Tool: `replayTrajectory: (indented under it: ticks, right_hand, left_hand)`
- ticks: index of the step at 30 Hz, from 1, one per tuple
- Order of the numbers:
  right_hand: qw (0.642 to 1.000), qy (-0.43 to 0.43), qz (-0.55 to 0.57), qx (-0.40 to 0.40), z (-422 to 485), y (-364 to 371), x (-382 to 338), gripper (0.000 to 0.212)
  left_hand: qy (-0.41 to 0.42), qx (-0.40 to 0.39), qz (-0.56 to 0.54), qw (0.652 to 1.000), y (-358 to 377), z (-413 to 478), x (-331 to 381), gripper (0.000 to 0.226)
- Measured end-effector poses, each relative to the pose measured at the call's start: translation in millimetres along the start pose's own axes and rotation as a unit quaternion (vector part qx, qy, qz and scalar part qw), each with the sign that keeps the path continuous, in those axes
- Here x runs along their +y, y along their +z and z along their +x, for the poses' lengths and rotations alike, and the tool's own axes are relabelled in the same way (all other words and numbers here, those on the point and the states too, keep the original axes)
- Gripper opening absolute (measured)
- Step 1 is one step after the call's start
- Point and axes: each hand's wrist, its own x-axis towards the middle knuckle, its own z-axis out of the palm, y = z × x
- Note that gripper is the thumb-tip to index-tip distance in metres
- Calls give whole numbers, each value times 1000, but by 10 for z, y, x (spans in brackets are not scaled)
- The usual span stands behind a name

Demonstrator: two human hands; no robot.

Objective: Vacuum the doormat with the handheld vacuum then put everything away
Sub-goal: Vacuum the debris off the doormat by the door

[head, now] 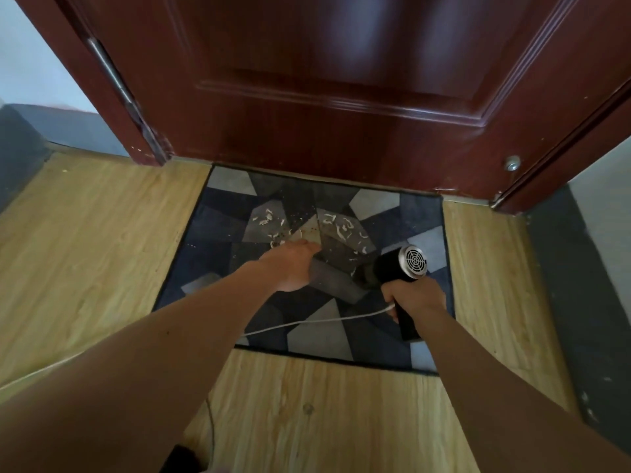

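Note:
The doormat (222, 230), patterned in grey and dark blue shapes, lies on the wood floor against the door. White scraps and crumbs (338, 227) are scattered over its middle. My right hand (411, 297) grips the handle of the black handheld vacuum (392, 268), whose silver rear grille faces up. Its dark nozzle (333, 283) points left across the mat. My left hand (290, 264) wraps around the nozzle's front end, just short of the debris; its fingertips are hidden. A white cable (307, 322) runs from the handle leftward under my left arm.
A dark red door (324, 80) stands shut right behind the mat, with its frame on both sides. Light wood flooring (85, 240) surrounds the mat. A grey baseboard strip (573, 268) runs along the right. A dark object with a thin black cord (177, 459) lies at the bottom left.

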Motion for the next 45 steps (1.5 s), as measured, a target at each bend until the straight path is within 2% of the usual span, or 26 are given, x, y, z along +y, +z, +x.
replayTrajectory:
  ticks: [5,12,22,27,33,45]
  right_hand:
    - [1000,2,-3,16,-66,40,27,16]
    - [1000,-9,3,24,-13,108,-10,23]
    - [999,-22,17,40,64,191,-93,23]
    - [998,-34,19,52,79,207,-113,16]
    - [998,-23,19,51,123,195,-89,28]
    - [998,-3,32,57,141,155,-67,32]
  left_hand:
    - [-22,5,-11,1000,9,75,-73,56]
    - [11,12,-23,1000,40,154,-5,60]
    - [1,9,-38,999,57,147,-138,59]
    - [-7,2,-40,999,77,158,-190,58]
    - [-13,2,-44,999,93,160,-212,59]
    - [-18,-6,-34,999,107,165,-219,59]
